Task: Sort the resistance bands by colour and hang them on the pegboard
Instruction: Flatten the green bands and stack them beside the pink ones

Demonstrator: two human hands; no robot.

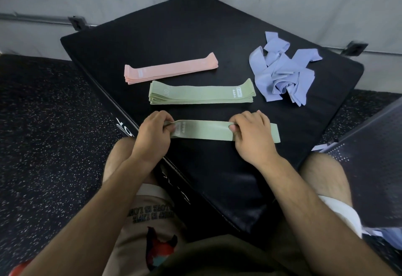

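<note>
One green band lies near on the mat, left hand pinching its left end, right hand its right part. Sorting step, I think; next, lay it on the green pile just behind.

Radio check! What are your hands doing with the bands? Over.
Left hand and right hand pinch one green band, flat on the black pad. Green stack, pink stack sorted; purple pile tangled. Nothing blocking.

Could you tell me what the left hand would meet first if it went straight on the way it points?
Most likely the stack of green bands, lying just beyond the single green band that the left hand pinches; depth is hard to judge from one view.
</note>
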